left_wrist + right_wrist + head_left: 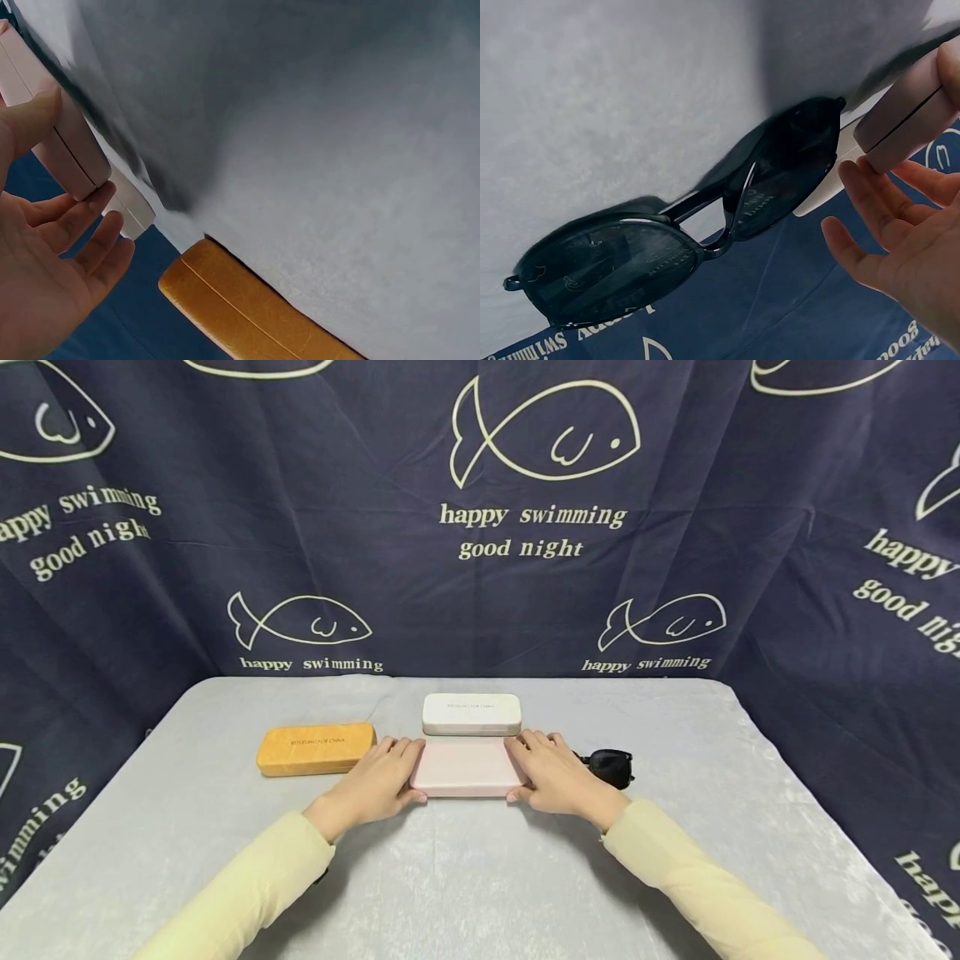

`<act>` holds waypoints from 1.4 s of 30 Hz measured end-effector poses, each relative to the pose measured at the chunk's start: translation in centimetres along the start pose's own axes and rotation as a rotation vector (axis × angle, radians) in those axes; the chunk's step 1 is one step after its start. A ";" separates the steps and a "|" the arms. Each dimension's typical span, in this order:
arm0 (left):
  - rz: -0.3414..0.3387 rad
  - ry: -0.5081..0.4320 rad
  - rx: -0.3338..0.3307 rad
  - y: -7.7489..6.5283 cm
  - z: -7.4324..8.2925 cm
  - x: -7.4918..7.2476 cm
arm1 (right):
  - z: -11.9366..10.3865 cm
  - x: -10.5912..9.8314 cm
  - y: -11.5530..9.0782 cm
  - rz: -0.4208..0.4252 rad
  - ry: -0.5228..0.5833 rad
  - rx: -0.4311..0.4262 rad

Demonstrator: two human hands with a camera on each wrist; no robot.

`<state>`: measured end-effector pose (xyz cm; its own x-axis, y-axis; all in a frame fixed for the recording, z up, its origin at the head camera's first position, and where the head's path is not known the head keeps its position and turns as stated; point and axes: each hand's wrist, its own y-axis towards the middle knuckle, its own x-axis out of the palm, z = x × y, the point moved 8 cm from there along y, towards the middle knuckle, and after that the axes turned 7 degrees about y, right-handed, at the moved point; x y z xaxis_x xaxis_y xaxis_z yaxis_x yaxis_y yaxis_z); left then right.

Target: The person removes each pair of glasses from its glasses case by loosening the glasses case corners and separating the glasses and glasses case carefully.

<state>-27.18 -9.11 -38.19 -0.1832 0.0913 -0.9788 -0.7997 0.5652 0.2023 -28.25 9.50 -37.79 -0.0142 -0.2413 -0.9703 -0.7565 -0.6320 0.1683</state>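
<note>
A pink glasses case [467,767] lies lengthwise near the middle of the table, its lid down. At its left end my left hand [372,782] grips it, thumb at the front edge and fingers toward the far edge. My right hand [564,778] grips the right end in the same way. In the left wrist view the thumb presses the case [71,150] near its seam. Black sunglasses [611,767] lie just right of my right hand, partly hidden by it; their dark lenses [615,262] fill much of the right wrist view.
A white glasses case [471,714] stands right behind the pink one. An orange-yellow glasses case [315,750] lies to the left, close to my left hand. A pale grey cloth covers the table [450,893]. Dark blue fish-print curtains [405,510] hang behind and at both sides.
</note>
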 end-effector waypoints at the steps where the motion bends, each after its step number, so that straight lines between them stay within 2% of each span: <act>1: 0.006 0.001 0.004 -0.1 0.1 0.0 | -0.1 0.0 -0.1 0.002 -0.004 -0.006; 9: 0.029 0.033 0.046 -1.0 1.0 0.1 | -0.9 0.1 -1.2 0.005 -0.027 -0.041; 24: 0.034 0.041 0.080 -1.9 2.0 0.0 | -1.6 0.4 -2.5 0.026 -0.053 -0.075; 33: 0.039 0.025 0.073 -2.0 1.9 0.2 | -1.7 0.4 -2.7 0.044 -0.058 -0.089; 42: 0.024 -0.037 0.062 -2.5 1.4 0.7 | -1.7 0.2 -3.0 0.051 -0.046 -0.099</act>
<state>-24.51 -9.30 -39.38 -0.1798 0.1350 -0.9744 -0.7583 0.6120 0.2247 -24.84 10.10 -38.25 -0.0831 -0.2423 -0.9666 -0.6857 -0.6899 0.2319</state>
